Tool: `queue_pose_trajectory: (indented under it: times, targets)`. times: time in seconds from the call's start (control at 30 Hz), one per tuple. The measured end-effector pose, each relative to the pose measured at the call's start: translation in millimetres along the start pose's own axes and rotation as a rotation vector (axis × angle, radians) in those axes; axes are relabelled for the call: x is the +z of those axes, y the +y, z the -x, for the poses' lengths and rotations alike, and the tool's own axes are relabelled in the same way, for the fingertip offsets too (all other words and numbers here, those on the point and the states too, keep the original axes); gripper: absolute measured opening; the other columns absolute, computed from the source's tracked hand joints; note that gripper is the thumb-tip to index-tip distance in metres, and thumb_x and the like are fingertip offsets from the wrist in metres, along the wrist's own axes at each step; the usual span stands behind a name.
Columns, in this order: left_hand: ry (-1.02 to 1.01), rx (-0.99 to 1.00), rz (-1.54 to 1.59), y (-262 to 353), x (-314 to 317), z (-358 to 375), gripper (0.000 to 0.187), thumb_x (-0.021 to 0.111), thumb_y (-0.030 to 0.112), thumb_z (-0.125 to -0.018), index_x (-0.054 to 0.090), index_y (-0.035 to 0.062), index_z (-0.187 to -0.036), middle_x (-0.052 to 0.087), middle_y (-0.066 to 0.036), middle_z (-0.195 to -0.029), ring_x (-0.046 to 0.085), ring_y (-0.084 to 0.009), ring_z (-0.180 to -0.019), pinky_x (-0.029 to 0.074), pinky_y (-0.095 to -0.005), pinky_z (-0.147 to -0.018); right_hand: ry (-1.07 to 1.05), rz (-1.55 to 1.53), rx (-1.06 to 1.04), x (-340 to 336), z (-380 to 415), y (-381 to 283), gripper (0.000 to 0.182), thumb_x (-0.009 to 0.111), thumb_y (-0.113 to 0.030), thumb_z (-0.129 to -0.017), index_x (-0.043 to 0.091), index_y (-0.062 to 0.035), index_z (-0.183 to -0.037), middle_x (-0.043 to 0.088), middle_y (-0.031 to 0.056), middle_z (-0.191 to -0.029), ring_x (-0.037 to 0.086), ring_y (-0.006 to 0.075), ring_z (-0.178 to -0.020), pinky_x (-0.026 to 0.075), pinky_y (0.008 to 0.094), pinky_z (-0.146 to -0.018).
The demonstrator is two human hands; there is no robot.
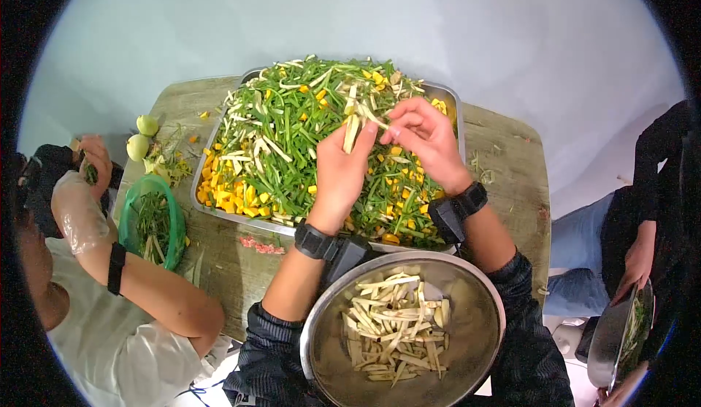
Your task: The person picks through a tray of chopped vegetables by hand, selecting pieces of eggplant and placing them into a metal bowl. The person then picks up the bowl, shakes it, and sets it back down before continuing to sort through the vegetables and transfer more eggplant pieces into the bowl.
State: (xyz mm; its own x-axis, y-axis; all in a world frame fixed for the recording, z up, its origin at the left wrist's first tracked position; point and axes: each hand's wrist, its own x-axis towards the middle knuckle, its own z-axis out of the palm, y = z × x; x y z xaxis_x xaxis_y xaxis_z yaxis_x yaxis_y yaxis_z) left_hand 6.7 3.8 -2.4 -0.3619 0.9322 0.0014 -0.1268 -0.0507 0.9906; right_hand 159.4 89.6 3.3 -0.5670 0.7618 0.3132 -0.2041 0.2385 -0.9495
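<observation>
Over the heaped tray, my left hand (342, 172) is closed on a small bunch of pale vegetable strips (351, 131), which stick up past the thumb. My right hand (429, 144), just beside it, pinches the end of one pale vegetable strip (374, 117). Beneath both hands lies a large metal tray (274, 226) piled with chopped green stems, pale strips and orange-yellow cubes. Close to my body, below my forearms, is a steel bowl (478, 334) with many similar pale strips (398, 327) in it.
The wooden table (511, 181) carries the tray. At left are two pale green round vegetables (142, 137), scraps and a green basket (177, 228) of greens. A co-worker's gloved arm (87, 217) is beside it. At right, another person's hand (639, 261) is at a metal bowl (610, 341).
</observation>
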Motion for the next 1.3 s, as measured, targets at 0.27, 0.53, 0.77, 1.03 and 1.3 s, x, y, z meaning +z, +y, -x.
queue_pose_trajectory:
  times: [0.27, 0.53, 0.77, 1.03, 1.3]
  targets:
    - [0.037, 0.098, 0.057, -1.7, 0.2, -0.2, 0.025, 0.062, 0.025, -0.102, 0.070, 0.0022, -0.096, 0.052, 0.009, -0.066, 0.038, 0.0002, -0.057, 0.028, -0.0214, -0.048, -0.122, 0.027, 0.024, 4.0, 3.3, 1.6, 0.016, 0.065, -0.002, -0.095, 0.058, -0.0027, -0.110, 0.071, 0.0050, -0.092, 0.068, 0.0105, -0.088, 0.051, 0.0247, -0.077]
    - [0.194, 0.115, 0.300, -3.8, -3.1, -4.7, 0.028, 0.053, 0.032, -0.106, 0.058, 0.0083, -0.092, 0.047, 0.004, -0.066, 0.039, -0.0046, -0.047, 0.026, -0.0223, -0.042, 0.012, 0.706, -0.139, 4.4, -3.0, -3.8, 0.021, 0.069, -0.010, -0.090, 0.062, -0.0020, -0.109, 0.067, 0.0095, -0.116, 0.063, 0.0250, -0.108, 0.052, 0.0354, -0.090]
    - [0.156, 0.160, 0.244, -0.5, -3.1, -2.5, 0.022, 0.054, 0.023, -0.106, 0.062, 0.0041, -0.098, 0.058, 0.001, -0.076, 0.041, -0.0017, -0.049, 0.029, -0.0208, -0.043, -0.224, 1.024, -0.322, 10.5, -1.8, 9.4, 0.059, 0.070, -0.026, -0.086, 0.053, -0.0031, -0.138, 0.047, 0.0145, -0.149, 0.045, 0.0366, -0.127, 0.037, 0.0454, -0.111]
    - [0.227, 0.192, 0.244, -4.9, -3.9, -4.9, 0.024, 0.054, 0.026, -0.106, 0.062, 0.0042, -0.100, 0.052, 0.004, -0.073, 0.038, -0.0018, -0.051, 0.027, -0.0206, -0.044, -0.226, 1.026, -0.264, 10.6, -2.5, 7.9, 0.064, 0.074, -0.026, -0.083, 0.051, -0.0050, -0.140, 0.047, 0.0143, -0.149, 0.043, 0.0369, -0.130, 0.036, 0.0458, -0.113]
    - [0.260, 0.210, 0.221, -4.6, -6.3, -4.1, 0.025, 0.054, 0.027, -0.106, 0.060, 0.0044, -0.098, 0.048, 0.005, -0.070, 0.036, -0.0019, -0.051, 0.026, -0.0208, -0.044, -0.213, 0.957, -0.231, 12.6, -2.4, 5.7, 0.065, 0.077, -0.025, -0.080, 0.055, -0.0068, -0.138, 0.050, 0.0133, -0.144, 0.044, 0.0357, -0.129, 0.037, 0.0452, -0.112]
